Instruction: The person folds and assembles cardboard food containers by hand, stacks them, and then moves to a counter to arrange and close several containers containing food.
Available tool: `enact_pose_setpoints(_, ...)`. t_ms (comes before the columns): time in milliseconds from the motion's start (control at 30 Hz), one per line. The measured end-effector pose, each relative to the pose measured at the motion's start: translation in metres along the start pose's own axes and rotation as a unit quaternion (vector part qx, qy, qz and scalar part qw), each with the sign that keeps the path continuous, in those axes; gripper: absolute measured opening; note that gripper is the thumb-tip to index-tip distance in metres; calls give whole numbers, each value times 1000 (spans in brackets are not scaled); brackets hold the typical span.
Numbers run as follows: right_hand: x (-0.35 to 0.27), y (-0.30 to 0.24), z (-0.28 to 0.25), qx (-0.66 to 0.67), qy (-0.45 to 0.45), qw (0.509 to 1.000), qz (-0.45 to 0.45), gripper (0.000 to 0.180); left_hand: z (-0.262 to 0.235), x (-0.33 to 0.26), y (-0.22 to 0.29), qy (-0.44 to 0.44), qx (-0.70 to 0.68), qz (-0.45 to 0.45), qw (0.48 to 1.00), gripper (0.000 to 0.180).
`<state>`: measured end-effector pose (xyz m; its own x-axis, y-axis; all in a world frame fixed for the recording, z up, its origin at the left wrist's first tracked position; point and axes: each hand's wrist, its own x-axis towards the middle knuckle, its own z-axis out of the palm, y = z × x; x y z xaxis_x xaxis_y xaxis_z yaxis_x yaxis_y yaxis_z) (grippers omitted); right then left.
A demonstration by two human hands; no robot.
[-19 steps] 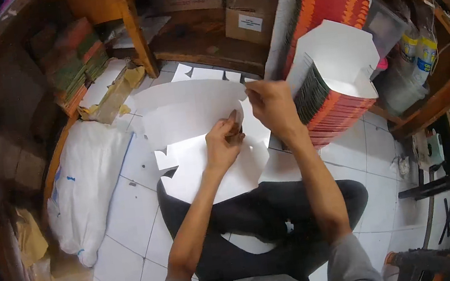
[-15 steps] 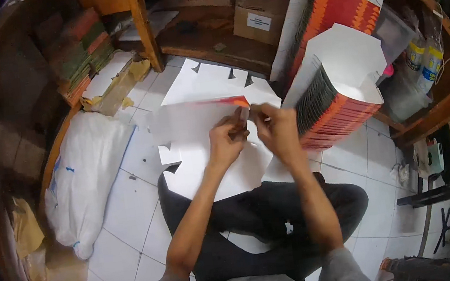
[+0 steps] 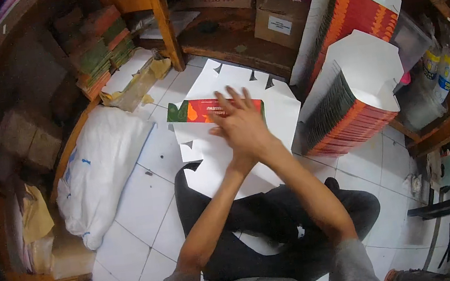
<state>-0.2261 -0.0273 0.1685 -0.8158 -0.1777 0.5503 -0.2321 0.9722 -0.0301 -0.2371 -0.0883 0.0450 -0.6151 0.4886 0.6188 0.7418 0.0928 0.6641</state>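
Note:
A white die-cut cardboard sheet with notched edges lies in front of me over my crossed legs. Across it runs a folded-over flap, printed red with green and orange at its left end. My right hand lies flat on this flap with its fingers spread, holding nothing. My left hand is under the right one; little beyond its wrist shows, and its fingers are hidden.
Two stacks of nested red-and-white cardboard pieces, a nearer stack and a farther stack, stand at right. A white sack lies on the left floor. Behind are a wooden shelf and a brown carton.
Both hands were pinching at the flap's raised right end. Now the flap lies folded with its printed side up, and my right hand has moved left across it, over the left.

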Motion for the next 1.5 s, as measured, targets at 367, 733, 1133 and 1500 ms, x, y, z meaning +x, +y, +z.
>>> enact_pose_setpoints(367, 25, 11, -114, 155, 267, 951, 2, 31, -106, 43, 90, -27, -680, -139, 719, 115)
enact_pose_setpoints(733, -46, 2, -132, 319, 295, 874, 215, 28, -115, 56, 146, 195, -571, -96, 791, 27)
enact_pose_setpoints(1133, -106, -8, -71, 157, 213, 950, 169, 63, -68, 68, 114, 136, -389, -152, 898, 13)
enact_pose_setpoints(1500, -106, 13, -20, 205, 49, 939, 272, 25, -25, 37, 60, 33, -269, -194, 943, 28)
